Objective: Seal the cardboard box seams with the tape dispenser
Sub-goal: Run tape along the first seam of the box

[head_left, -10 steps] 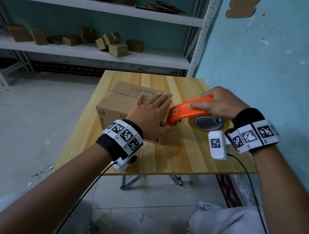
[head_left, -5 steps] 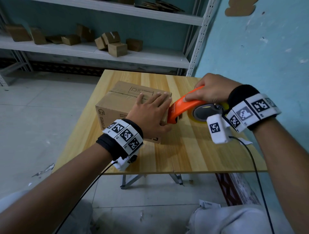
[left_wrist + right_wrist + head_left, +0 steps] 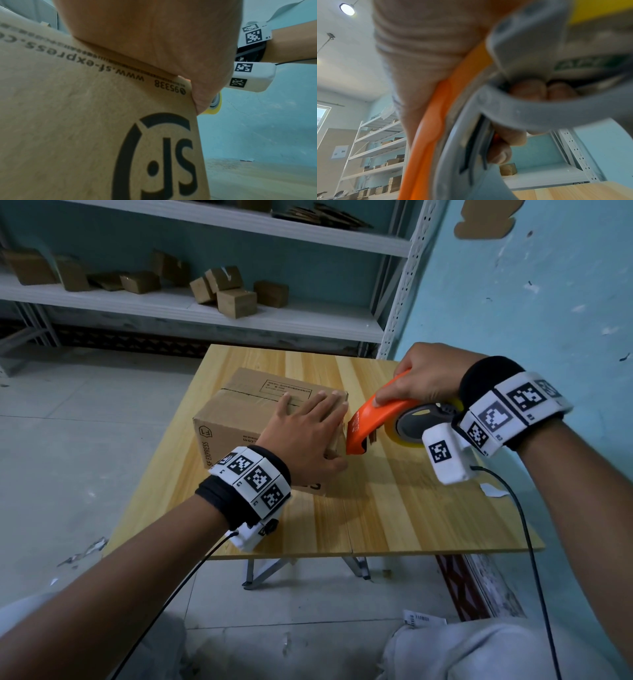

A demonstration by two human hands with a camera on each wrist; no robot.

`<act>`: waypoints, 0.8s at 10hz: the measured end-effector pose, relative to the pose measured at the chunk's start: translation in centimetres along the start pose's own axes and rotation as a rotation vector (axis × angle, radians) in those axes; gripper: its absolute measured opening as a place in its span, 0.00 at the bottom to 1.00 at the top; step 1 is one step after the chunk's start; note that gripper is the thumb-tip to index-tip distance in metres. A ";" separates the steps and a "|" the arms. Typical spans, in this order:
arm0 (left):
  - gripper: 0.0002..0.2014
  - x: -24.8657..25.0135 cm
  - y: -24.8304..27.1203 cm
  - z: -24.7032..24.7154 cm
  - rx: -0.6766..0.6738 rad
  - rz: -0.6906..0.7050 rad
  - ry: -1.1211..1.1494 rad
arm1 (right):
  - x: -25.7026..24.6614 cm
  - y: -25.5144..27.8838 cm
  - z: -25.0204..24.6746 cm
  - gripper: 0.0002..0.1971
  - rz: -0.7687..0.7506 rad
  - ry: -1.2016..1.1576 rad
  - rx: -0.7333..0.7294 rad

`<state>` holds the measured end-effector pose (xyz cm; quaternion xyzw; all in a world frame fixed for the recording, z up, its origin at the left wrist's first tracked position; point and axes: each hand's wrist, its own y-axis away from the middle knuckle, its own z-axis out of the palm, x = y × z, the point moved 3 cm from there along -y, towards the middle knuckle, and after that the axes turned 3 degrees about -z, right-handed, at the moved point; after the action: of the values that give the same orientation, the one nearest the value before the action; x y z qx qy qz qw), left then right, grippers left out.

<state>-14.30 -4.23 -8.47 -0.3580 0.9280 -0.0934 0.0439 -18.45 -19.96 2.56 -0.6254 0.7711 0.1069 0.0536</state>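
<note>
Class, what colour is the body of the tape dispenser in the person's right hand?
Orange, on the tape dispenser; clearest in the head view.

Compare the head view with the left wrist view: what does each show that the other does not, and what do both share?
Only the head view shows the orange plastic tape dispenser gripped by the right hand, its nose at the box's right side, the left hand lying flat on the box top, and the white metal shelving.

Only the left wrist view shows the round black logo printed on the box side, close up.

Both show the brown cardboard box, the yellow tape roll and the light wooden table.
</note>
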 end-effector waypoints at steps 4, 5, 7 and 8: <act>0.43 -0.1 0.0 0.1 0.019 0.014 0.001 | -2.6 0.2 0.1 0.20 -0.016 0.203 0.070; 0.43 -0.1 -0.1 0.1 0.018 0.015 -0.004 | -3.0 0.4 0.2 0.21 -0.014 0.248 0.087; 0.43 -0.1 0.0 0.2 0.011 0.009 -0.002 | -3.4 1.0 1.4 0.20 -0.020 0.365 0.104; 0.42 -0.1 0.1 0.1 0.024 0.014 -0.001 | -2.5 0.9 4.1 0.19 -0.013 0.409 0.062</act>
<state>-14.26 -4.08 -8.62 -0.3508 0.9293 -0.1043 0.0493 -19.04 -16.42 -0.76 -0.6371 0.7647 -0.0463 -0.0843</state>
